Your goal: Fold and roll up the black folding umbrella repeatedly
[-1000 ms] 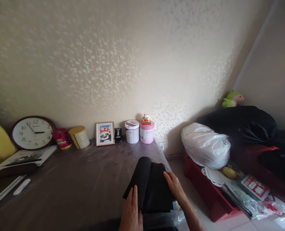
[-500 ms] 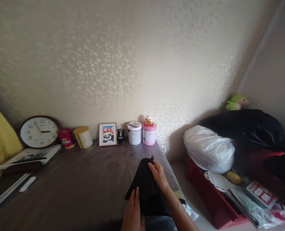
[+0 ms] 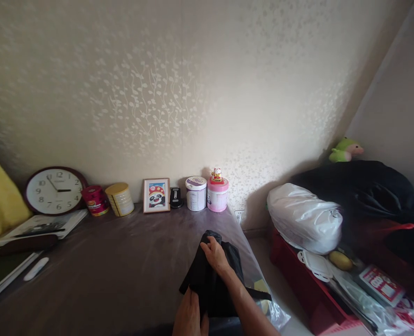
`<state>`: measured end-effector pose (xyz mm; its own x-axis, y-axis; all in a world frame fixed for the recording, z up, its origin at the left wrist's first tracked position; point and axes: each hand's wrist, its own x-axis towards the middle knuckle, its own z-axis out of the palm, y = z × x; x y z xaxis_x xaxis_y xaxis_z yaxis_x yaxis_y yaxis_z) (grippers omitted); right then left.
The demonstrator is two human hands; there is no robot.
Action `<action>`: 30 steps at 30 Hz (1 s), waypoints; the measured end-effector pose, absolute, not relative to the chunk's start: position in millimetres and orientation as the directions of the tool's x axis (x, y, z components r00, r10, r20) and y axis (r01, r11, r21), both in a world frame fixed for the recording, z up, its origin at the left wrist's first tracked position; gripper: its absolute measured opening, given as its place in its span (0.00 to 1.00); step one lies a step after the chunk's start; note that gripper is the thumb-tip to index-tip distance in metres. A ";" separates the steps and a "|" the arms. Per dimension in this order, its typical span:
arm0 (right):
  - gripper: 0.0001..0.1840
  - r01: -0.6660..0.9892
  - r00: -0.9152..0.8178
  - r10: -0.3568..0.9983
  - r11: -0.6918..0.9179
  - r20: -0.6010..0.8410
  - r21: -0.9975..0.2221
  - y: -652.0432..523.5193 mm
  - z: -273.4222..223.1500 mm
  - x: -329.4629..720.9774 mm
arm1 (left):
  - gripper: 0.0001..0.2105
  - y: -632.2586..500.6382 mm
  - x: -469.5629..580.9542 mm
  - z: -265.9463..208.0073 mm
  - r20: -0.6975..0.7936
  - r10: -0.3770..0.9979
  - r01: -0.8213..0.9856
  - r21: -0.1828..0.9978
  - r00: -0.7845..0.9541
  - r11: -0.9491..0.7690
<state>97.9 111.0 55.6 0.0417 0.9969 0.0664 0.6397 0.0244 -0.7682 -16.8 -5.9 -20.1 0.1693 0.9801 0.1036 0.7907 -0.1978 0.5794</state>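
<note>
A black piece of folded fabric (image 3: pixel 210 294) with a narrow strap (image 3: pixel 259 294) lies at the right front of the table; its exact kind does not show. My right hand (image 3: pixel 215 256) is closed on its far upper end, fingers curled over the material. Lower down, my left hand (image 3: pixel 188 312) grips the near left edge, with fingertips partly hidden by the fabric. A yellowish packet in clear plastic (image 3: pixel 280 315) lies just right of my right forearm.
Along the wall stand a clock (image 3: pixel 56 191), a red can (image 3: pixel 95 200), a yellow can (image 3: pixel 120 199), a panda picture frame (image 3: pixel 157 196), a white tub (image 3: pixel 196 193) and a pink tub (image 3: pixel 217 196). To the right, a red crate (image 3: pixel 294 280) holds a white bag (image 3: pixel 303 217).
My right hand has moved left across the fabric's top and folded its upper end over. More of the fabric and the strap shows on the right. The left hand has slid slightly lower.
</note>
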 end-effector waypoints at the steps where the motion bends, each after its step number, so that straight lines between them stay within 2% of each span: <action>1: 0.20 0.654 0.015 0.998 0.040 0.066 -0.756 110.0 57.5 97.2 | 0.28 -5.8 -20.0 -24.0 0.098 0.979 0.800 0.565 0.179 -0.202; 4: 0.17 0.669 -0.060 0.995 0.098 0.078 -0.737 106.5 63.1 96.2 | 0.25 -8.3 -30.9 -39.4 0.155 0.967 0.825 0.505 0.204 -0.255; 6: 0.15 0.643 -0.129 0.989 0.140 0.074 -0.753 104.5 65.0 96.1 | 0.24 -11.5 -37.7 -46.5 0.263 0.940 0.830 0.458 0.217 -0.319; 9: 0.14 0.571 -0.242 0.968 0.201 0.071 -0.796 102.9 64.6 96.3 | 0.19 -14.6 -42.3 -41.5 0.470 0.874 0.876 0.363 0.122 -0.317; 12: 0.12 0.569 -0.327 0.940 0.277 0.096 -0.775 100.6 63.1 96.2 | 0.15 -12.0 -37.2 -21.5 0.560 0.795 0.880 0.225 0.233 -0.417; 14: 0.12 0.610 -0.364 0.925 0.325 0.108 -0.723 97.5 63.1 95.7 | 0.20 -7.4 -30.2 -10.6 0.576 0.754 0.869 0.144 0.316 -0.474; 17: 0.13 0.679 -0.396 0.908 0.389 0.136 -0.623 90.0 64.7 94.9 | 0.29 0.9 -21.4 -12.2 0.535 0.763 0.874 0.091 0.361 -0.477; 21: 0.13 0.686 -0.480 0.849 0.520 0.220 -0.509 76.3 64.7 97.6 | 0.36 10.8 -20.9 -42.9 0.463 0.802 0.874 0.106 0.379 -0.474; 25: 0.14 0.557 -0.588 0.727 0.682 0.355 -0.474 66.0 56.1 107.0 | 0.36 14.1 -24.4 -62.5 0.356 0.846 0.854 0.195 0.396 -0.482; 27: 0.14 0.528 -0.591 0.704 0.707 0.395 -0.470 66.7 50.8 112.0 | 0.38 12.5 -23.7 -58.6 0.295 0.878 0.854 0.257 0.377 -0.453; 30: 0.15 0.568 -0.553 0.739 0.672 0.385 -0.475 77.4 46.7 116.7 | 0.39 8.7 -19.1 -42.8 0.192 0.927 0.855 0.361 0.322 -0.372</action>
